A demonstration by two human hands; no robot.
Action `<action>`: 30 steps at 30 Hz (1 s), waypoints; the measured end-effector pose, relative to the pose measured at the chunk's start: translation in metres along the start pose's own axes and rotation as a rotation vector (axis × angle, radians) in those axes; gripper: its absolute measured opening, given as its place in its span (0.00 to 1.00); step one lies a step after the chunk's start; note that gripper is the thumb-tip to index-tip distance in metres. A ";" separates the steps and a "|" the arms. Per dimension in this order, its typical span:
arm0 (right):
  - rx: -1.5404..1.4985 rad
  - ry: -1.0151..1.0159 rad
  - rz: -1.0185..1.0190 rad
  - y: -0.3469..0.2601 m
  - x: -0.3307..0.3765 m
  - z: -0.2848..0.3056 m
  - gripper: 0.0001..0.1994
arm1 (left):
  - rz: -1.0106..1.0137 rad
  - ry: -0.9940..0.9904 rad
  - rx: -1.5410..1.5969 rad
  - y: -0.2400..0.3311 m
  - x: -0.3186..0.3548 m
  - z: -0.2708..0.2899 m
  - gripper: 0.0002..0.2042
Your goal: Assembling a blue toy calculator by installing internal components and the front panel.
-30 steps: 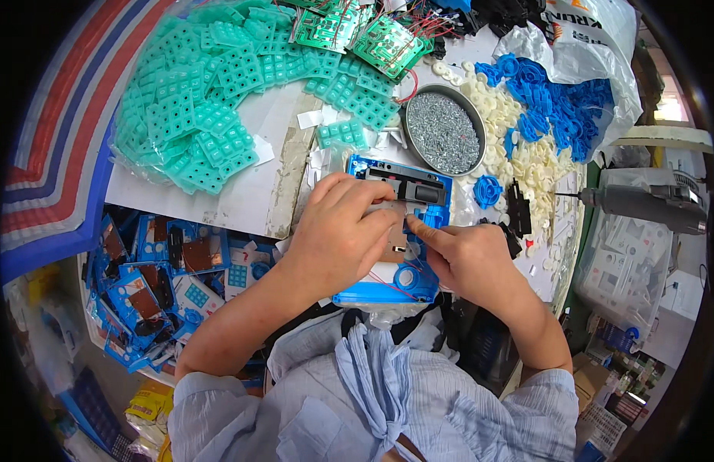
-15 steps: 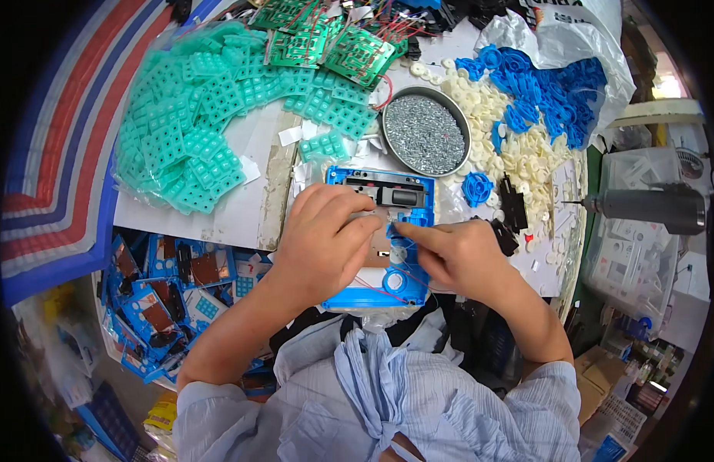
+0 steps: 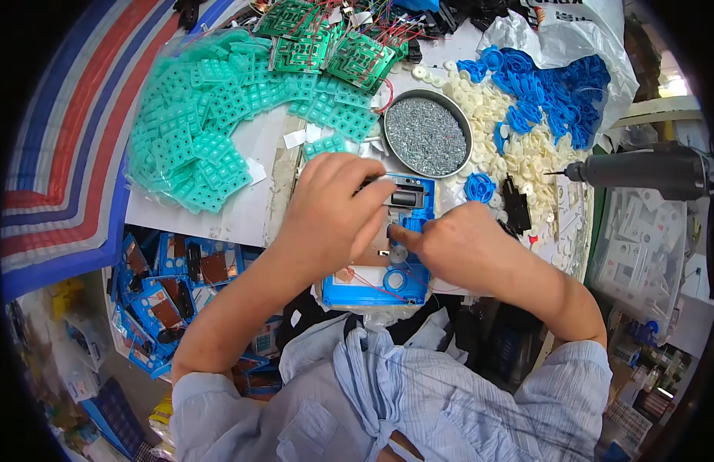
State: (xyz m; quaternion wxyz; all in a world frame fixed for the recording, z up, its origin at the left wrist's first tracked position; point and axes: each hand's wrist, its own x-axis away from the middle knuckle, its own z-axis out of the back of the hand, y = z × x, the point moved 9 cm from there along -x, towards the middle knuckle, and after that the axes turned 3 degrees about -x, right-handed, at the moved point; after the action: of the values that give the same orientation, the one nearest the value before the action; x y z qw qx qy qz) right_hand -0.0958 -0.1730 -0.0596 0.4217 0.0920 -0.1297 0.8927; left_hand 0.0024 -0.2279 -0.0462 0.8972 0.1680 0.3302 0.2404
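A blue plastic casing [image 3: 372, 295] lies in front of me with its inside facing up. It holds a brown circuit board [image 3: 374, 259], thin red wires [image 3: 378, 288] and a black rectangular part [image 3: 407, 197] near its far end. My left hand [image 3: 326, 212] covers the casing's left side, fingers bent and drawn together; what they grip is hidden beneath them. From the right, my right hand [image 3: 465, 245] reaches in with its index finger at the board's right edge. Its other fingers are curled, and anything held there is too small to name.
Green keypads [image 3: 191, 131] are heaped at left, circuit boards [image 3: 361, 58] at the back. Beyond the casing stands a round tin of screws [image 3: 426, 131]. White discs [image 3: 480, 108] and blue rings [image 3: 538, 92] lie right, near a power screwdriver [image 3: 642, 171]. More blue casings [image 3: 160, 296] sit lower left.
My left hand has shifted away from me, uncovering more of the casing's near part. My right hand has turned slightly, its index fingertip still at the board. The view has shifted a little.
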 end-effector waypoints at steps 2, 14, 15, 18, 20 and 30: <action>-0.149 0.158 -0.020 0.012 0.012 0.017 0.23 | 0.033 -0.054 -0.004 -0.002 -0.012 -0.004 0.20; -0.668 1.220 -0.650 0.059 0.232 -0.026 0.14 | -0.146 -0.024 -0.032 0.045 -0.009 0.034 0.34; -0.646 1.244 -0.667 0.061 0.239 -0.033 0.14 | -0.176 0.036 -0.102 0.057 -0.002 0.047 0.33; -0.708 1.251 -0.575 0.066 0.236 -0.029 0.15 | 0.164 0.110 0.016 0.036 0.033 0.095 0.30; -0.739 1.230 -0.487 0.073 0.229 -0.029 0.15 | 0.524 0.207 -0.006 -0.001 0.098 0.133 0.27; -0.708 1.143 -0.438 0.073 0.190 -0.014 0.16 | 1.606 0.583 -0.426 -0.064 0.663 0.215 0.28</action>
State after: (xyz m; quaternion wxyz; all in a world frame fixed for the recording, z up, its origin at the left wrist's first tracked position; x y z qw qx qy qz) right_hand -0.2726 -0.0747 -0.0326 0.5983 -0.5100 -0.1489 0.5998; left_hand 0.6092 0.0479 -0.2584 0.3492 0.1105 0.2765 0.8885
